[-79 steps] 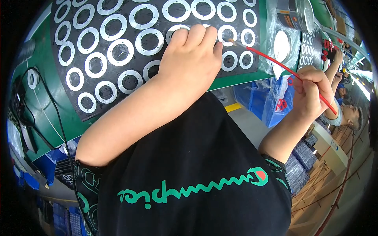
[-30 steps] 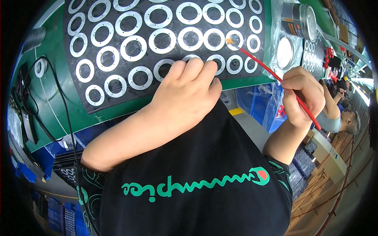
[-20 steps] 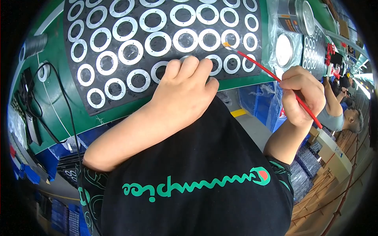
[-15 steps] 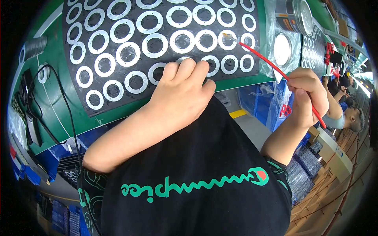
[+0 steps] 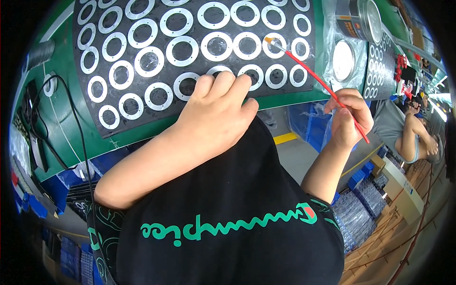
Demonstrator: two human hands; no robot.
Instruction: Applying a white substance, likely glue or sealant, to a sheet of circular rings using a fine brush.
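A black mat (image 5: pixel 190 28) covered with rows of several white rings lies on a green table (image 5: pixel 61 137). My left hand (image 5: pixel 216 118) rests flat on the mat's near edge, fingers pressing beside a ring. A thin red brush (image 5: pixel 316 78) is pinched in my right hand (image 5: pixel 349 116); its pale tip touches a ring (image 5: pixel 274 46) near the mat's right side.
A metal tin (image 5: pixel 361 19) and its round lid (image 5: pixel 344 59) sit on clear plastic right of the mat. A second ring mat (image 5: pixel 380 66) lies further right. Black cables (image 5: pixel 71 114) run along the table's left. Another person (image 5: pixel 408 133) sits at right. Blue bins stand below.
The brush tip has moved from ring to ring along the mat's right side. My left hand has stayed pressed on the near edge.
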